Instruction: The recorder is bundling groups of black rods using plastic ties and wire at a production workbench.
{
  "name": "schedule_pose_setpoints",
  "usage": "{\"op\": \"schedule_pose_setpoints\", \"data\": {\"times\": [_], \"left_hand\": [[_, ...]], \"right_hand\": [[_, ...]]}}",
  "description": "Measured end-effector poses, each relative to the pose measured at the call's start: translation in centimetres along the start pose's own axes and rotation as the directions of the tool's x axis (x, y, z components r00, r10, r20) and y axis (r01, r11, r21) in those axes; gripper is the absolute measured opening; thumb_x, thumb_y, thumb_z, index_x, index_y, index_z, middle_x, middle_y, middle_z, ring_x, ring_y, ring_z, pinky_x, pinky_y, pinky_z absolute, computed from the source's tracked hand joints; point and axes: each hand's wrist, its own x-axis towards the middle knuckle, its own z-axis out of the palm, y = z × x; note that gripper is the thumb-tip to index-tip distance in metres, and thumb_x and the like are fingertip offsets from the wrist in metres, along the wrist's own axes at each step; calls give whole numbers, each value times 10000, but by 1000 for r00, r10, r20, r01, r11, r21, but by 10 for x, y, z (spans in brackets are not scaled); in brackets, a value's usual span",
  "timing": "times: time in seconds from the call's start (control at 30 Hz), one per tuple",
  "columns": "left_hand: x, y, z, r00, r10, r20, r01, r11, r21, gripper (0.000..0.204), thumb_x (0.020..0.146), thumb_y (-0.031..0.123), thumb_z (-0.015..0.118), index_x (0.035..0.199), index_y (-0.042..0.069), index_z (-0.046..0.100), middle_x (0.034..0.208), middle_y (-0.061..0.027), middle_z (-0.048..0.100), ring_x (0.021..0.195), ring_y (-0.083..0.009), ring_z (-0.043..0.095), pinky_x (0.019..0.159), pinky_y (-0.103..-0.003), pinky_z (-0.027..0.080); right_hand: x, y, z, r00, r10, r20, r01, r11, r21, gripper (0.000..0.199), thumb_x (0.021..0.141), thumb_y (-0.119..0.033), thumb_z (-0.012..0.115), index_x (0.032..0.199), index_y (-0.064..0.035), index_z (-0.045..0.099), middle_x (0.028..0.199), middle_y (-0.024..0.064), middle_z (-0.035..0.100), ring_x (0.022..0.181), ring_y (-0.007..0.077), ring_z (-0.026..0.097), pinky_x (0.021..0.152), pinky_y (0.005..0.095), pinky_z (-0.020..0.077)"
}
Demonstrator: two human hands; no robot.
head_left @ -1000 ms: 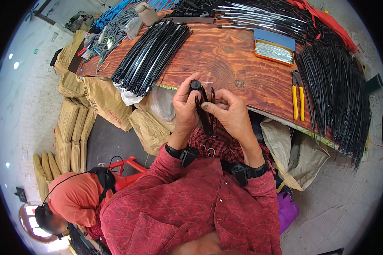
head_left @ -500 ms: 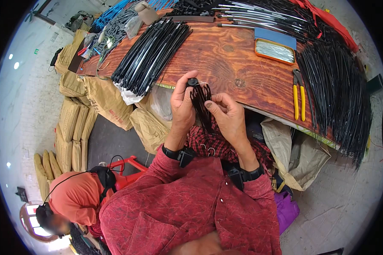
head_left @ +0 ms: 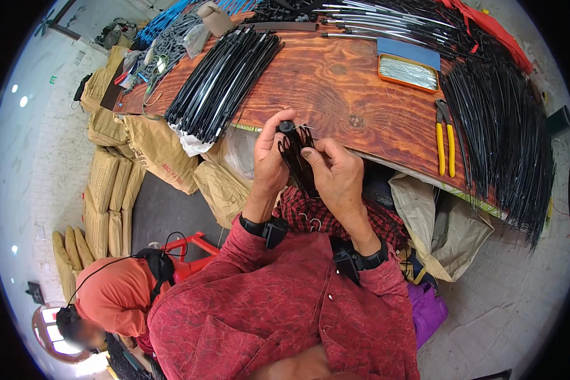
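Note:
Between my hands is a black umbrella frame (head_left: 299,166), a bunch of thin looped ribs hanging below a round black hub. My left hand (head_left: 270,155) is closed around its hub end, with a finger behind the hub and the thumb in front. On the ribs' right side, my right hand (head_left: 340,174) pinches with thumb and forefinger at the upper part. A thin pale wire (head_left: 306,127) sticks out beside the hub. My fingers hide much of the ribs, and their lower ends hang over my dark checked lap cloth (head_left: 301,212).
On the wooden table (head_left: 310,82) lie a pile of black folded frames (head_left: 225,82), yellow-handled pliers (head_left: 445,142), a tin of fine wires (head_left: 408,73), a large heap of thin black rods (head_left: 500,139) and silver shafts (head_left: 386,22). A person in an orange head covering (head_left: 117,294) sits at lower left.
The hub has tilted and dropped slightly in my left hand. My right hand has shifted a little on the ribs, and the pale wire end shows more plainly.

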Motion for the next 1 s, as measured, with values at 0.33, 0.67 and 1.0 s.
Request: {"op": "schedule_pose_setpoints", "data": {"times": [0.33,0.67,1.0], "left_hand": [[-2,0,9,998,11,62,-9,1000,-28,684,1018,404,555,1481,-53,343,1111,-130,607,937,-202,577,847,-338,491],[-7,-1,7,986,80,147,-99,987,124,790,936,422,680,1468,-67,361,1112,-185,644,896,-144,534,821,-310,463],[-7,-7,8,990,109,94,-124,979,159,637,954,362,657,1399,-16,403,1109,-215,667,854,-136,538,796,-294,483]], "right_hand": [[-7,-7,1,990,-142,-21,138,979,-153,151,843,-136,771,851,-15,681,721,148,654,602,287,653,534,344,469],[-18,-9,1,968,-242,-58,226,952,-207,127,813,-151,770,796,-79,667,707,87,633,609,296,645,511,395,474],[-19,-10,-7,971,-238,7,235,954,-187,123,849,-157,753,883,-53,695,759,98,662,645,303,665,540,383,499]]}}
